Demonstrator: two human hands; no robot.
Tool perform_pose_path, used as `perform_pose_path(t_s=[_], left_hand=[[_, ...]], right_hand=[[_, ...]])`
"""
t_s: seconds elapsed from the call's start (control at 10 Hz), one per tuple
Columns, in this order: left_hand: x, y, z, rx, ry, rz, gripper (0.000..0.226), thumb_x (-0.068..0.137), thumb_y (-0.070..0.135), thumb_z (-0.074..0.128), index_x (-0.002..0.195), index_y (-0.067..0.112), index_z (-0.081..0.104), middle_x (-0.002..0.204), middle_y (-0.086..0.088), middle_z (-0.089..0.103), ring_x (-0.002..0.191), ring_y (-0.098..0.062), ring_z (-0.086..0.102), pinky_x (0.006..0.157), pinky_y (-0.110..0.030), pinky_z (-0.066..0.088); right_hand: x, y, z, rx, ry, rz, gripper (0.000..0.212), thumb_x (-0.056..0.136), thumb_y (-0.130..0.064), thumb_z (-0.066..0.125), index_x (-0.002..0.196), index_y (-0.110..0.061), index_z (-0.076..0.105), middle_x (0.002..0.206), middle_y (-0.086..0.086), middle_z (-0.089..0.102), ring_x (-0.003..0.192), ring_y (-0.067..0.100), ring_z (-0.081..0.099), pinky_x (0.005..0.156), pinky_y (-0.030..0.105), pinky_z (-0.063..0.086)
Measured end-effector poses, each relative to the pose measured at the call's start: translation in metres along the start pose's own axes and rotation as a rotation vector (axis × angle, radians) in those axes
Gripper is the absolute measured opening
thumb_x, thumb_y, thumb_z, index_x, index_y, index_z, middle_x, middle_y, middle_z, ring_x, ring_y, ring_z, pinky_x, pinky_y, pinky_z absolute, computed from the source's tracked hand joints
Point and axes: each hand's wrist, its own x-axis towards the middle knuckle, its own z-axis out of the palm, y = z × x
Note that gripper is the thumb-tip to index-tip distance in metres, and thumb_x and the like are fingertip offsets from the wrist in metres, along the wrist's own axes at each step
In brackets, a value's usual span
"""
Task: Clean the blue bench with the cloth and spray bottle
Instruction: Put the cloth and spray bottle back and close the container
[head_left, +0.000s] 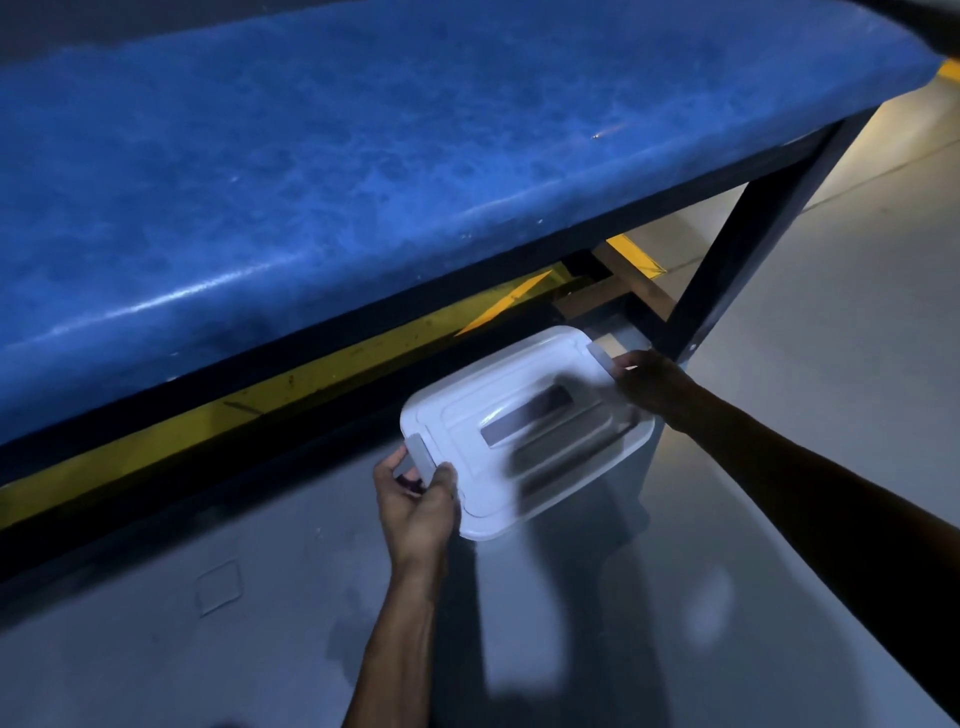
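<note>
The blue bench (363, 156) fills the upper part of the head view, its padded top worn and streaked. Below its front edge a white plastic box with a lid (498, 415) stands on the floor. My left hand (415, 499) grips the grey latch at the box's near-left end. My right hand (652, 382) holds the grey latch at the far-right end. The lid is blurred. No cloth or spray bottle is in sight.
The bench's dark metal leg (727, 260) slants down just right of the box. A yellow and black striped strip (208, 426) runs along the floor under the bench. Grey floor (779, 467) spreads to the right and towards me.
</note>
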Motion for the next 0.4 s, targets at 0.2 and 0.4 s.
perform_pose_path(t_s=[0.2,0.4], left_hand=[[-0.012,-0.009,0.006,0.037,0.033,0.117,0.048,0.093,0.009,0.075,0.134,0.023,0.055,0.101,-0.008,0.074,0.081,-0.015,0.077,0.071,-0.034,0.065],[-0.023,0.004,0.004,0.062,-0.009,-0.076,0.059,0.091,0.018,0.079,0.143,0.018,0.052,0.110,-0.013,0.071,0.083,-0.021,0.071,0.067,-0.030,0.059]], right_hand=[[0.010,-0.002,0.007,-0.062,0.004,0.001,0.009,0.101,-0.010,0.052,0.101,-0.018,0.056,0.079,-0.009,0.050,0.067,0.003,0.046,0.061,0.014,0.037],[-0.018,-0.025,-0.023,0.001,-0.162,0.143,0.013,0.105,-0.010,0.049,0.099,-0.020,0.053,0.071,-0.007,0.054,0.059,0.001,0.052,0.053,0.008,0.045]])
